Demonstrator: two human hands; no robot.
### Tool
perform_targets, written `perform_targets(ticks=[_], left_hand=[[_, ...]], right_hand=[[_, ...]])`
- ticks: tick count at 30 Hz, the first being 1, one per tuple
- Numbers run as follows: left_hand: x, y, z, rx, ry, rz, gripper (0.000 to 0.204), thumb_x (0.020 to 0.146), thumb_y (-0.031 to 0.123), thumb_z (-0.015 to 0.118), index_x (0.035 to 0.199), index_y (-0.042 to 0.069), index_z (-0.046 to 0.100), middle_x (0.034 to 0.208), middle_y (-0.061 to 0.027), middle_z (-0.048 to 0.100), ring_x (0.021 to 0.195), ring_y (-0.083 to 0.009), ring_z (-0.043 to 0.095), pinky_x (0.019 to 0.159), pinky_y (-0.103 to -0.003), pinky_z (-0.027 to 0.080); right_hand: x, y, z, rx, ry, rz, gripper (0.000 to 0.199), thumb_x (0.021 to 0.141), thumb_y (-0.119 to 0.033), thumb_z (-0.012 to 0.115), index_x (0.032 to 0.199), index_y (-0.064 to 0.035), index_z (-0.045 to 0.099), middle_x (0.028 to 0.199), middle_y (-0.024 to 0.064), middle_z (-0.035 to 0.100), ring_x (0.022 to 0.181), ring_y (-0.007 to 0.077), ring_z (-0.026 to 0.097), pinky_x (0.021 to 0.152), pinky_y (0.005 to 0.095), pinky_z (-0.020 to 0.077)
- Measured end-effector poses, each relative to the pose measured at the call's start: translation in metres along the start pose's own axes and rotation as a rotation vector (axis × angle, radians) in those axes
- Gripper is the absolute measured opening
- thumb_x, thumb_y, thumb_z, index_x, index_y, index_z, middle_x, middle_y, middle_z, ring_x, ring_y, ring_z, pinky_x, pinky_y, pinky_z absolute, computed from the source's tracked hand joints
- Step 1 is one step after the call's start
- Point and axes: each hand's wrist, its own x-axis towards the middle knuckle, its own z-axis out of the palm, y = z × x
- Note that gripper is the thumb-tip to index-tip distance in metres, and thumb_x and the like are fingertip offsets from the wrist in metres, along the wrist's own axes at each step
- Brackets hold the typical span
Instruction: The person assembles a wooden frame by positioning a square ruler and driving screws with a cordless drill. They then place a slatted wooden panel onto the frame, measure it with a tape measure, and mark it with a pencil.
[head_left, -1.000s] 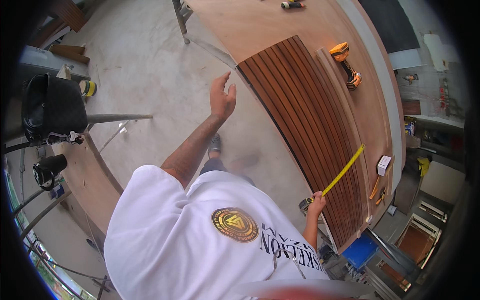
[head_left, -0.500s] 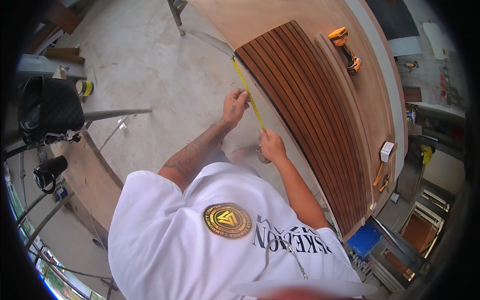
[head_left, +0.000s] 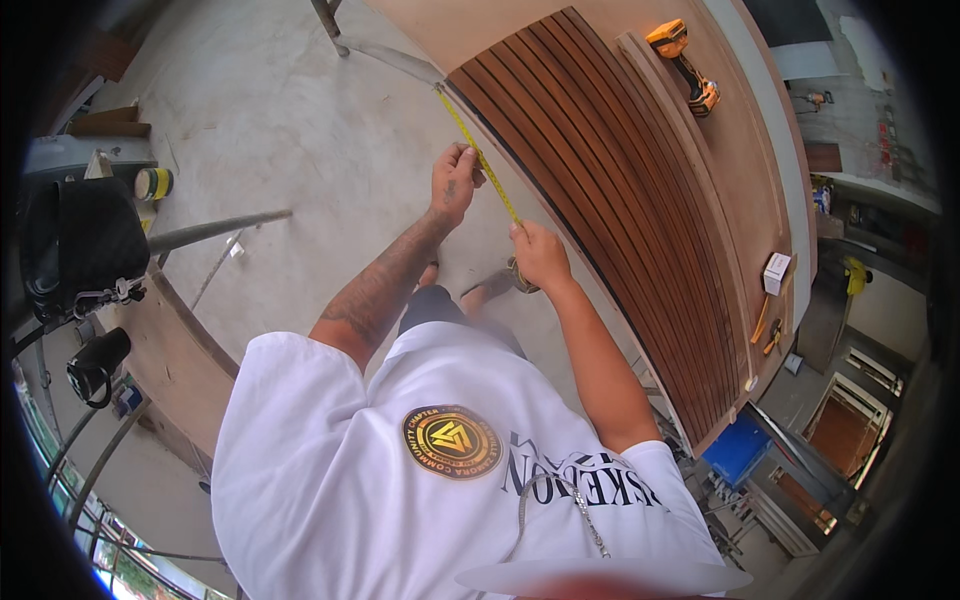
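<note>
I view pale brown surface (head_left: 742, 185) bearing slatted panel (head_left: 620, 200), orange-black drill (head_left: 690, 72); grey floor (head_left: 250, 110) alongside. Left fingers (head_left: 464, 157), right fingers (head_left: 521, 232) pinched closed on yellow tape blade (head_left: 459, 119).

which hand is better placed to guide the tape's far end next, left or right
Probably the left: the left hand is on the tape nearer its far end, by a corner of the slatted panel, while the right hand grips it farther back.

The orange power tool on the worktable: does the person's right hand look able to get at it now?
Probably not: the right hand holds the yellow tape measure, and the slatted panel lies between that hand and the power tool.
</note>
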Motion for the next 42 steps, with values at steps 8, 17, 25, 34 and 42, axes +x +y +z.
perform_targets(ticks=[8,17,25,34,42], left_hand=[[0.010,0.005,0.000,0.132,-0.054,0.040,0.024,0.108,0.024,0.053,0.106,0.003,0.064,0.085,-0.0041,0.066,0.073,-0.0142,0.062,0.070,-0.030,0.052],[0.030,-0.036,-0.011,0.043,-0.031,-0.037,0.033,0.109,0.034,0.049,0.131,0.009,0.054,0.114,-0.0133,0.069,0.093,-0.0243,0.067,0.082,-0.037,0.056],[-0.093,-0.133,-0.053,0.439,-0.119,-0.530,0.065,0.102,0.039,0.066,0.153,0.007,0.043,0.137,-0.0205,0.056,0.093,-0.0254,0.063,0.073,-0.035,0.054],[-0.287,-0.249,-0.025,1.338,-0.376,-0.839,0.037,0.099,0.030,0.067,0.130,0.010,0.062,0.098,-0.0057,0.066,0.073,-0.0167,0.064,0.062,-0.032,0.050],[-0.332,-0.348,0.084,1.615,-0.667,-0.847,0.036,0.093,0.021,0.075,0.124,0.005,0.065,0.092,-0.0056,0.067,0.071,-0.0132,0.063,0.061,-0.031,0.051]], right_hand=[[-0.016,0.005,0.003,0.033,0.046,0.070,0.038,0.102,-0.039,0.056,0.098,-0.0035,0.067,0.088,0.0227,0.070,0.090,0.0437,0.067,0.080,0.0526,0.0506],[-0.200,0.213,-0.045,0.202,0.073,0.134,0.039,0.092,-0.042,0.073,0.110,-0.0073,0.072,0.096,0.0198,0.075,0.094,0.0387,0.071,0.084,0.0473,0.0547],[-0.457,0.448,-0.086,0.233,0.238,0.274,0.043,0.080,-0.041,0.084,0.105,-0.0070,0.078,0.100,0.0157,0.076,0.095,0.0331,0.072,0.085,0.0418,0.0555],[-0.645,0.602,-0.151,0.329,0.230,0.417,0.043,0.074,-0.032,0.090,0.102,-0.0012,0.078,0.097,0.0119,0.077,0.088,0.0242,0.072,0.079,0.0369,0.0549],[-0.722,0.755,-0.168,0.352,0.272,0.527,0.037,0.079,-0.028,0.088,0.103,-0.0014,0.079,0.093,0.0106,0.078,0.087,0.0212,0.072,0.080,0.0359,0.0551]])
